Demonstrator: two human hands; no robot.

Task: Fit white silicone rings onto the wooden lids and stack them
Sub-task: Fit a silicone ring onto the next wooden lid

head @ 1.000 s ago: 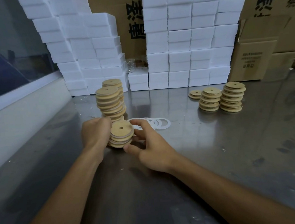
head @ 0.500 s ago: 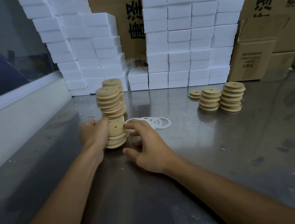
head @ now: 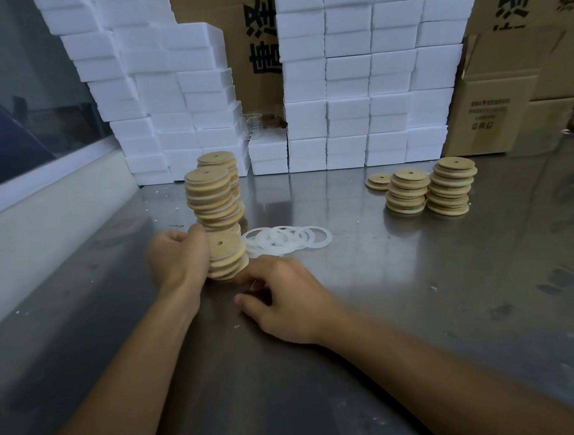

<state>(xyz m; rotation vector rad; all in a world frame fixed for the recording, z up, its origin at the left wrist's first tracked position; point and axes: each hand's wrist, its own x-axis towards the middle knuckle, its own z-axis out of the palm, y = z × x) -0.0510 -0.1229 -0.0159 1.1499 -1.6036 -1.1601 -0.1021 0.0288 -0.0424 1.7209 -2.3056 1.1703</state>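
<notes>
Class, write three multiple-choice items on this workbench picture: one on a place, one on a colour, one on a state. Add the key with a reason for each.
1. Where do the loose silicone rings lie?
A. right of the short lid stack
B. on the cardboard boxes
C. in the right hand

2. What colour are the rings?
A. black
B. white
C. red

3. What is the left hand doing?
A. resting flat, empty
B. gripping the short lid stack
C. lifting a foam block

Key: 1 A, they lie on the steel table beside it; 2 B, pale white; 3 B, fingers wrap its side.

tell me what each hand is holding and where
The left hand grips the short lid stack by its left side. The right hand holds nothing; it rests on the table.
</notes>
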